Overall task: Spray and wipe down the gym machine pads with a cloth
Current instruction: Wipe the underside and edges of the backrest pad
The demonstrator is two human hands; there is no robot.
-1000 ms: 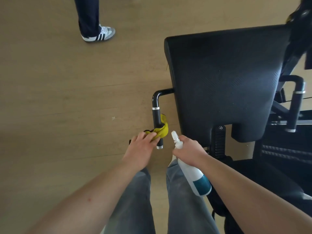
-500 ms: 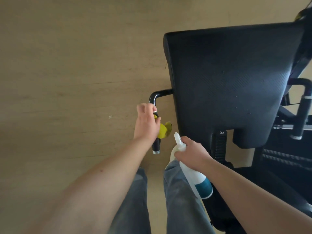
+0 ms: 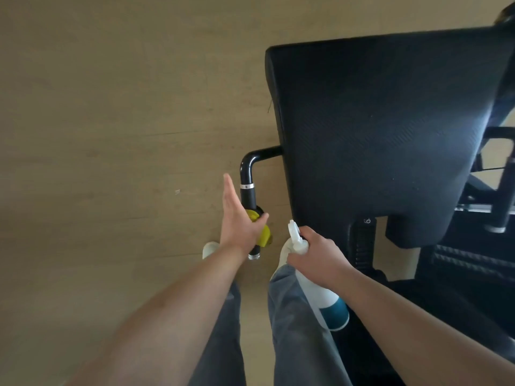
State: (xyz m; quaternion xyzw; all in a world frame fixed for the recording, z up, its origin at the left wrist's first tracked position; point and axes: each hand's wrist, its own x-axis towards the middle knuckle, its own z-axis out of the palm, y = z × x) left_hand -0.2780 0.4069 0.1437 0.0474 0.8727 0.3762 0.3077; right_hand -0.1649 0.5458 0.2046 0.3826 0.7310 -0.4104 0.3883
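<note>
A large black pad point(image 3: 376, 129) of the gym machine fills the upper right. A black bent handle point(image 3: 248, 190) sticks out from its left side. My left hand point(image 3: 237, 218) lies against this handle with fingers straight, pointing away from me. Its palm and thumb press a yellow cloth point(image 3: 263, 235) onto the lower grip. My right hand point(image 3: 317, 254) grips the neck of a white spray bottle point(image 3: 328, 305) with a teal band. The nozzle points toward the handle and the pad's lower left corner.
Tan wooden floor point(image 3: 111, 135) spreads to the left. A second black handle point(image 3: 504, 190) and the machine's dark frame point(image 3: 459, 260) crowd the right side. My legs in grey trousers point(image 3: 223, 330) and white shoes stand just below the left handle.
My left hand was curled round the handle with the cloth; its fingers are now straight and it has slid lower on the grip. The right hand and bottle have barely moved.
</note>
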